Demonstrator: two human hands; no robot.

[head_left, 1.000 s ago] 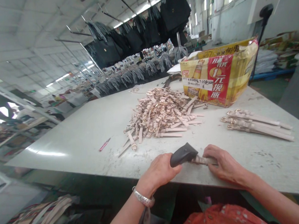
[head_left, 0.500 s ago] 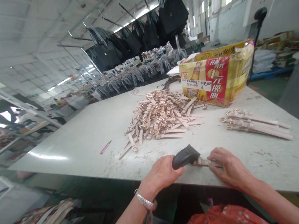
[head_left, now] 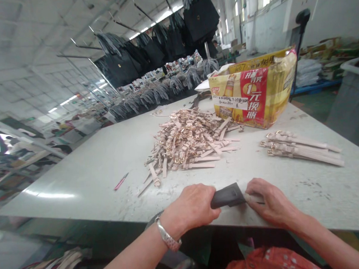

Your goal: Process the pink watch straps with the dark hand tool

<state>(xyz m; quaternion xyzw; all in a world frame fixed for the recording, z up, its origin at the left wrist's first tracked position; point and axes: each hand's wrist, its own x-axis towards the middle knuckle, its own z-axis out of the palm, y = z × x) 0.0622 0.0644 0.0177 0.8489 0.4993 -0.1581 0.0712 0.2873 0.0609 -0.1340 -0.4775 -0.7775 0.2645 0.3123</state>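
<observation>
My left hand [head_left: 198, 203], with a silver bracelet on the wrist, is closed around a dark grey blocky object [head_left: 229, 195] whose kind I cannot make out. Its wide end points right, towards my right hand [head_left: 269, 202]. Between thumb and fingers, that hand pinches a narrow beige strap [head_left: 256, 198] by the table's front edge. The strap's left part is hidden at the dark object. Beyond my hands lies a heap of beige buckle straps [head_left: 187, 140] with gold buckles. A small bundle of similar straps [head_left: 303, 148] lies to the right.
A yellow and red cardboard box [head_left: 252, 94] stands behind the heap on the white table [head_left: 87, 155]. A small pink-handled tool [head_left: 121, 181] lies at left. Black bags [head_left: 200, 17] hang from a rack beyond. A grey bin [head_left: 350, 97] stands off the right side.
The dark object has turned in my left hand and shifted slightly right, covering the strap's buckle end. My right hand has moved a little left in the view. The view itself has shifted slightly.
</observation>
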